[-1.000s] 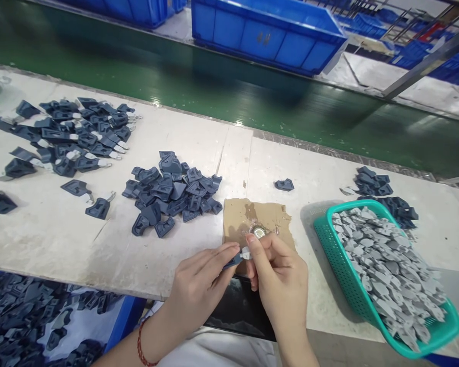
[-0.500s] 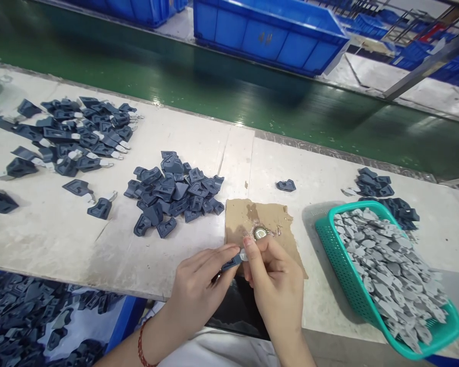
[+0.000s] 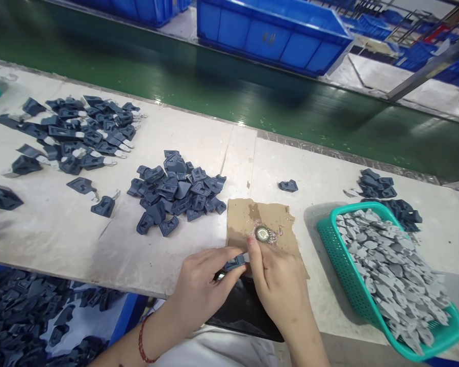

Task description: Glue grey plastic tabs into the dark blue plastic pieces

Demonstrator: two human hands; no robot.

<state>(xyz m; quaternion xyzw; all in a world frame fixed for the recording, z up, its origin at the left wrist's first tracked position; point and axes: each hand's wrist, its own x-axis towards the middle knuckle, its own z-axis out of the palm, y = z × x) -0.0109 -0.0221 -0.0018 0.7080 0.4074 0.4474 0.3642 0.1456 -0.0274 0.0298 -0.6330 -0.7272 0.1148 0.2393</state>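
Between the thumb and fingers of my left hand (image 3: 208, 278) is a dark blue plastic part (image 3: 234, 262) with a recessed face. A light grey piece (image 3: 246, 258) sticks out of its right end. My right hand (image 3: 281, 278) is closed against that grey piece, thumb on the near side; its other fingertips are hidden. Just beyond my hands, a small round shiny dish or cap (image 3: 262, 234) with clear, wet-looking matter around it sits on a brown cardboard sheet (image 3: 239, 219). A pile of dark blue parts (image 3: 176, 188) lies to the left.
On the right stands a green basket (image 3: 334, 255) full of grey pieces (image 3: 390, 270). Farther left lie dark blue parts with grey ends (image 3: 87, 132). A blue bin (image 3: 128, 316) below the table edge holds more dark parts. Behind runs a green belt (image 3: 214, 97) with blue crates (image 3: 271, 38) beyond.
My right hand has turned a little, its fingers curling lower behind the thumb. The dark blue part now shows more of its recessed face. The whole view has shifted slightly.
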